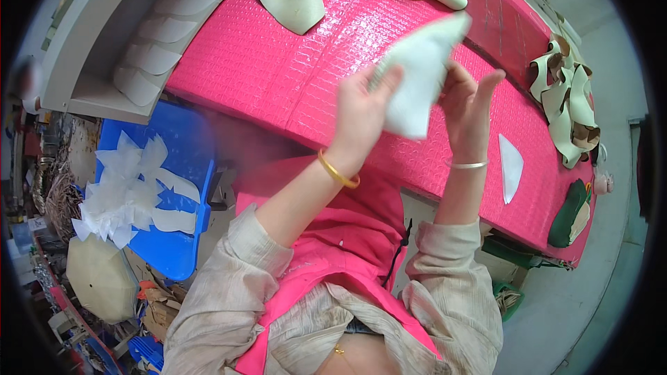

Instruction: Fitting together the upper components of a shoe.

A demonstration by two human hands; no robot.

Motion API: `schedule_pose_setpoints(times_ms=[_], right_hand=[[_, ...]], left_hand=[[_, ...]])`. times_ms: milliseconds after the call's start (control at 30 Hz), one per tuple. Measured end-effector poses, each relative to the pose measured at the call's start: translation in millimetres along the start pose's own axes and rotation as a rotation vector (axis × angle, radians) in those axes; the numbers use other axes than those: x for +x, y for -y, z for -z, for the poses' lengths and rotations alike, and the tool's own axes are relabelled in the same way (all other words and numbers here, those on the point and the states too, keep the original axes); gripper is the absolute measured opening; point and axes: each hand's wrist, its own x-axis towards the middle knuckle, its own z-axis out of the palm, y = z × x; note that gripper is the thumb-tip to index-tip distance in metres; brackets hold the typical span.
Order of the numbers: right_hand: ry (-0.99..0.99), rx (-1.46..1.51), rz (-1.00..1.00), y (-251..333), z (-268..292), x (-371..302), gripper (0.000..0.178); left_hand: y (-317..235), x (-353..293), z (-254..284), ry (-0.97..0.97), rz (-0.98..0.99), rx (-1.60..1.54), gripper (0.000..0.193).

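Over the pink-covered table (271, 69), my left hand (363, 114) grips a white, curved flat piece (420, 73), its thumb lying on top. The piece is held tilted, and its upper tip is blurred. Beside its right edge is my right hand (467, 107), thumb stretched out and fingers loosely bent. Those fingertips are near the piece's edge; whether they touch it I cannot tell. A small white pointed piece (511, 168) lies flat on the table, to the right of my right hand.
Cream cut pieces (299, 0) lie at the far edge, with more in a pile (566, 101) at right. A dark green piece (567, 215) rests near the right corner. Left stand a machine with a row of white pieces (149, 52) and a blue tray (170, 253) of translucent pieces.
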Motion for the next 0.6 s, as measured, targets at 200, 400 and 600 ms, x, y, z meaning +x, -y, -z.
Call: schedule_pose_setpoints(times_ms=[200, 400, 600], right_hand=[[0.275, -0.351, 0.07, -11, -38, -28, 0.026], [0.261, -0.162, 0.145, -14, -37, -31, 0.015], [0.079, -0.071, 0.081, 7, -64, -28, 0.022]], left_hand=[[-15, 35, 3, -0.189, 0.08, -0.239, 0.038], [-20, 41, -2, -0.221, 0.104, -0.47, 0.04], [-21, 39, -2, -0.185, -0.166, -0.135, 0.04]])
